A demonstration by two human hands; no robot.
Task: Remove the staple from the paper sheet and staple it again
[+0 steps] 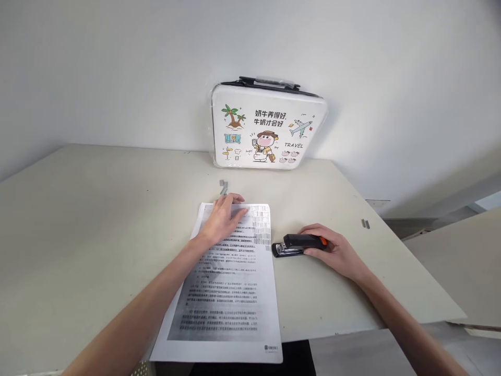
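Observation:
Printed paper [227, 292] lies on the table, its lower end reaching past the front edge. Rows of small silvery marks that look like staples [261, 224] cover its upper right corner. My left hand [224, 219] is at the top of the paper, thumb on the print and fingers curled at the upper edge, holding it. Just right of the paper, my right hand [332, 249] grips a black stapler [299, 241] with an orange part near its back. The stapler's front end points at the paper, close beside its right edge.
Short grey staple strips [223, 185] lie beyond the paper, and more grey strips [365, 224] lie at the table's right side. A white case [270, 128] with cartoon prints and a black handle leans against the wall at the back of the table [97, 219].

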